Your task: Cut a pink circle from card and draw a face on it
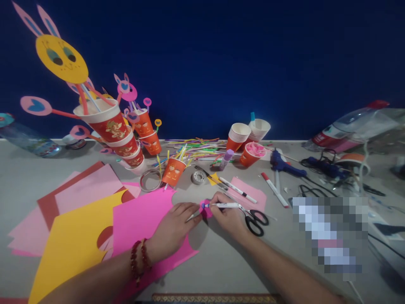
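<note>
My right hand grips a white marker, whose blue tip touches a small bright pink paper piece. A blue patch shows on that paper. My left hand is closed at the paper's left edge, its fingertips and thumb steadying it. A small white thing shows between that thumb and the fingers; I cannot tell what it is. Black-handled scissors lie beside my right wrist. Under my left forearm is a bright pink sheet with cut edges.
Yellow and light pink sheets spread at left. Stacked paper cups carry a yellow rabbit face. Behind my hands are an orange-red cup, tape and coloured sticks. A blue glue gun and cables lie right.
</note>
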### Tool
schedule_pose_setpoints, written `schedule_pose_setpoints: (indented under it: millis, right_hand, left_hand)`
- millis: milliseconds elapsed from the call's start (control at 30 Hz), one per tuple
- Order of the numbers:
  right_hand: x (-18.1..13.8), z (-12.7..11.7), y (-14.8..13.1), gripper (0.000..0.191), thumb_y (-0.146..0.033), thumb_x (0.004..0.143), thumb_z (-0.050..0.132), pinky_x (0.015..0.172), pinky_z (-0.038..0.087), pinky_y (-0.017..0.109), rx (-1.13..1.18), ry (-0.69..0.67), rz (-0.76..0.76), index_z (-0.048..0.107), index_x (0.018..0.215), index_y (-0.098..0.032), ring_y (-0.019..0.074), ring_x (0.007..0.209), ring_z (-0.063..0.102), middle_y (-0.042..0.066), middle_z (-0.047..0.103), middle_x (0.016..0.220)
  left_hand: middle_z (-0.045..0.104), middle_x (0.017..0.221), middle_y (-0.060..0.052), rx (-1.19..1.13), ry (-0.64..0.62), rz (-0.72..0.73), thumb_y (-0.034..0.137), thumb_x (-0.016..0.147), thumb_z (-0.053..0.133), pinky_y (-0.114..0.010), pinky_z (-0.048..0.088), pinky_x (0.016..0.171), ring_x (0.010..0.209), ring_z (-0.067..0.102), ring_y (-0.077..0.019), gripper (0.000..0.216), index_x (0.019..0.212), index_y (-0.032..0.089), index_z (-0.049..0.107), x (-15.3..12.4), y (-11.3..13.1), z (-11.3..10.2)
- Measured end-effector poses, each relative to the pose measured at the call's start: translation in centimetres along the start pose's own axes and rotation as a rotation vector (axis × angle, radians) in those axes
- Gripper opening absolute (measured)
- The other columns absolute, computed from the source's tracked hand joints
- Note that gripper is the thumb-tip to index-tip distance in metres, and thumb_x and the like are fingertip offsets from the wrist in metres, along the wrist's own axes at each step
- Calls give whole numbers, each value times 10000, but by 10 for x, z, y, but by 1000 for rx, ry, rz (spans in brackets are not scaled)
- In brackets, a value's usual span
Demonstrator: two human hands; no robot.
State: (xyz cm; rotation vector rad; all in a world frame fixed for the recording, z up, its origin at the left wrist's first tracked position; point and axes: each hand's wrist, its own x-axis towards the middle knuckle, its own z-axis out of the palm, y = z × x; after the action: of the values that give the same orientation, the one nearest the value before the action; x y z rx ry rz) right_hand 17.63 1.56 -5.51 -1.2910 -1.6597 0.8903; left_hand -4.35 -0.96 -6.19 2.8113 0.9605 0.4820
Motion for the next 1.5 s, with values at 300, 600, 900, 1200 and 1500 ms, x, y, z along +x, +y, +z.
schedule_pose_setpoints:
  millis: [300, 600, 900, 1200, 1500]
  right_hand:
    - [1, 1, 0, 151, -205, 790, 513, 561, 356, 264, -3, -13, -32, 497, 640, -223, 141, 576, 473, -37, 514, 596]
    - [0, 2, 1, 144, -192, 769, 509, 545, 346, 260, -2, -12, -32, 500, 628, -222, 137, 557, 463, -41, 508, 581]
    - [0, 1, -2, 159, -208, 785, 520, 552, 355, 263, 6, -2, -17, 498, 629, -225, 142, 568, 469, -39, 513, 582]
    - [0, 1, -1, 157, -211, 794, 526, 564, 359, 265, -7, -7, -28, 506, 639, -224, 142, 577, 477, -38, 521, 595]
    - [0, 2, 1, 154, -208, 789, 527, 565, 366, 265, -37, -10, -27, 509, 637, -225, 144, 579, 489, -36, 535, 595]
  left_hand:
    - [585, 1385, -125, -9, -1, -6, -38, 845, 494, -461, 474, 1043, 1276, 518, -275, 554, 1360, 164, 531, 0, 1, 0]
    - [595, 1368, -126, -4, 12, -8, -27, 862, 492, -452, 473, 1051, 1283, 518, -256, 527, 1347, 172, 548, 0, 0, 1]
    - [592, 1372, -128, -14, 6, -5, -21, 870, 492, -455, 472, 1049, 1268, 520, -266, 531, 1368, 158, 528, 0, 1, -1]
    - [594, 1371, -129, -13, 5, -10, -19, 860, 511, -458, 471, 1056, 1285, 515, -254, 538, 1364, 168, 534, 0, 0, 1]
    - [602, 1361, -131, -3, 13, -8, -18, 869, 501, -456, 485, 1037, 1267, 527, -257, 521, 1354, 168, 540, 1, 1, 0]
